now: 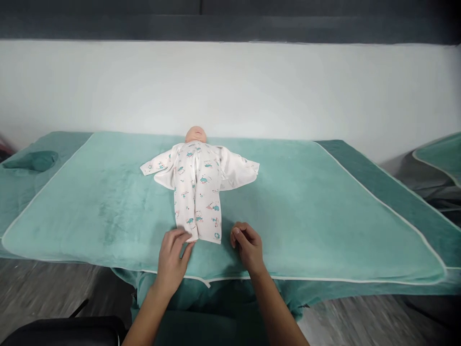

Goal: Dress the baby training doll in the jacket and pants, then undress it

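A baby doll (196,135) lies on its back in the middle of a teal blanket (306,206), dressed in a white printed sleepsuit (198,192) with its sleeves spread out. My left hand (172,259) rests on the blanket with fingers stretched, its fingertips touching the suit's left leg cuff. My right hand (248,245) lies just right of the suit's feet, fingers curled loosely inward, holding nothing that I can see.
The blanket covers a table (396,192) draped in darker teal cloth, backed by a white wall. A folded teal cloth (32,160) lies at the far left. Another teal-covered surface (439,154) shows at the right edge. A dark chair (61,331) stands bottom left.
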The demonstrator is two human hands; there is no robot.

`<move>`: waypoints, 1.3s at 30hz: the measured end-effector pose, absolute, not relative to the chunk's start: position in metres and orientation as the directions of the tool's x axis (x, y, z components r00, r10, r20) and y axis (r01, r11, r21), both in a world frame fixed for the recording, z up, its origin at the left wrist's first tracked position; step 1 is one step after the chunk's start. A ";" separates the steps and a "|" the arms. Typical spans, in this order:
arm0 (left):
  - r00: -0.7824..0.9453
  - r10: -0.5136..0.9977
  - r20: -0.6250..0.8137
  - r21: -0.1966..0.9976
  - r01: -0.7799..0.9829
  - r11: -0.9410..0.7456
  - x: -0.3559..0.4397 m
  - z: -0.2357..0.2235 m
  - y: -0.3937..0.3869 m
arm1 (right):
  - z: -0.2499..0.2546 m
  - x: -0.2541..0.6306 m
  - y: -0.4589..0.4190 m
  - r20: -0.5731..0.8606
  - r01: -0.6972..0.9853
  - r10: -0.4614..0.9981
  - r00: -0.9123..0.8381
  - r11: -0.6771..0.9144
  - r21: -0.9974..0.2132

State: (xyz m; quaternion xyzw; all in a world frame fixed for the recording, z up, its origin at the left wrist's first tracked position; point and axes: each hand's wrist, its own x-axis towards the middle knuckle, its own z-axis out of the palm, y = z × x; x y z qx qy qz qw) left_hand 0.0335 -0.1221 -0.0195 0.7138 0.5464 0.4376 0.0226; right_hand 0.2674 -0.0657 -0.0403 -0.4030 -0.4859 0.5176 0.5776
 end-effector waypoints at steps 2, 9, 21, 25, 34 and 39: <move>0.055 0.793 0.607 0.512 0.736 -0.443 0.033 -0.018 -0.121 | -0.038 0.267 -0.065 0.145 -0.198 0.989 -0.005 0.141 -0.970; 0.027 0.800 0.599 0.568 0.690 -0.448 0.036 -0.024 -0.128 | -0.032 0.264 -0.070 0.120 -0.105 0.993 0.002 0.120 -0.987; -0.007 0.882 0.471 0.243 0.962 -0.122 -0.023 -0.007 -0.004 | -0.016 0.260 0.053 0.464 0.672 0.879 -0.112 0.411 -0.616; 0.113 0.887 0.448 0.127 0.974 -0.188 -0.020 -0.010 0.035 | -0.019 0.257 0.073 0.468 0.756 0.858 -0.211 0.447 -0.478; 0.225 0.819 0.528 0.178 0.913 -0.366 -0.013 -0.013 0.065 | -0.011 0.253 0.063 0.395 0.741 0.774 -0.495 0.613 -0.274; 0.169 0.833 0.527 0.286 0.888 -0.361 -0.010 -0.013 0.068 | -0.007 0.238 0.080 0.356 0.689 0.737 -0.575 0.671 -0.276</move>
